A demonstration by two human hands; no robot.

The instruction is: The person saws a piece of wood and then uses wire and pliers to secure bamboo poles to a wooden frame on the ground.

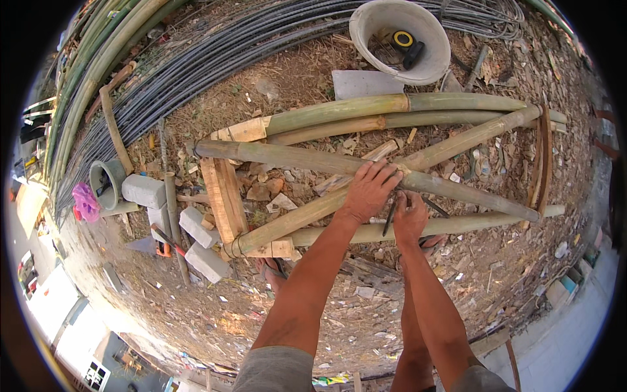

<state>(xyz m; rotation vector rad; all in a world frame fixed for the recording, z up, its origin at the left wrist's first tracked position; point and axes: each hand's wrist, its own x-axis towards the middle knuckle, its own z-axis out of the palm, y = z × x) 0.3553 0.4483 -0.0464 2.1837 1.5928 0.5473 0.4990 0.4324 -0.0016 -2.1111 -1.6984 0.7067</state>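
Note:
Two bamboo poles [300,157] cross in an X over a frame of longer bamboo poles [333,112] and wooden end pieces [224,196], lying on the ground. My left hand [371,189] presses down at the crossing, its fingers curled over a pole and the palm side hidden. Just right of it and nearer to me, my right hand [410,217] is closed in a pinch on a thin dark strip [390,217] beneath the crossing. Parts of that strip stick out on both sides of the fingers. Dark ties wrap the poles' left ends.
Grey blocks [144,190], a saw with an orange handle [162,248] and a small bucket [108,183] are at left. Behind the frame lie long steel rods [215,62] and a large pale bucket [400,46] holding a yellow-and-black tool. Green bamboo [98,72] is stacked far left.

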